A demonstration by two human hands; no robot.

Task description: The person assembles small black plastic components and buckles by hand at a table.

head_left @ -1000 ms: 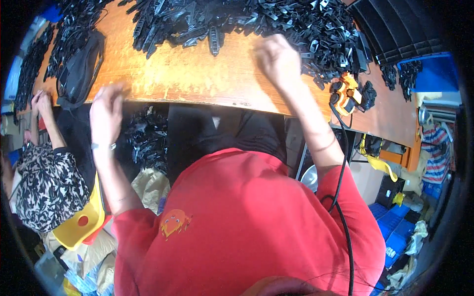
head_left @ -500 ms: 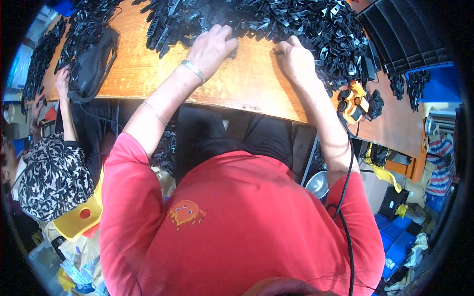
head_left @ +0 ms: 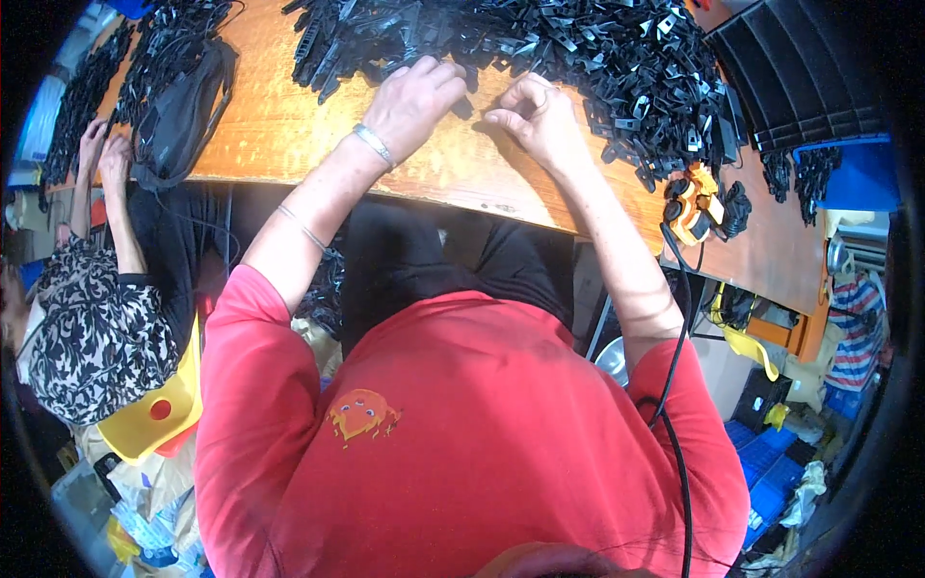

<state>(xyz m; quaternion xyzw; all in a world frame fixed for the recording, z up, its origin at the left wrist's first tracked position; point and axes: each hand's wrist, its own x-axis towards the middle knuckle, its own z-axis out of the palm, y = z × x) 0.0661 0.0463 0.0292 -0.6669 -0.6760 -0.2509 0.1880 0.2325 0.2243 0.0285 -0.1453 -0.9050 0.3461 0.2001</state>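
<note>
My left hand (head_left: 409, 108) is over the wooden table, at the near edge of a big pile of black plastic parts (head_left: 626, 72). Its fingers are curled round a small black plastic part (head_left: 468, 106), which sticks out on the right side. My right hand (head_left: 541, 120) is a short way to the right, thumb and forefinger bent toward each other in a pinch. What its fingertips hold, if anything, is too small to make out. The two hands are apart, with bare tabletop (head_left: 453, 164) between and below them.
An orange-and-black device (head_left: 689, 210) with a cable lies right of my right forearm. A black bag (head_left: 183, 116) rests at the left, near a co-worker's hands (head_left: 108, 154) and more black parts. A black ribbed tray (head_left: 800, 72) stands at the far right, by a blue bin (head_left: 853, 173).
My right hand has moved left from the pile's edge toward my left hand, its fingers turning inward. My left hand has shifted only slightly. A second co-worker's hand has come into clearer view.
</note>
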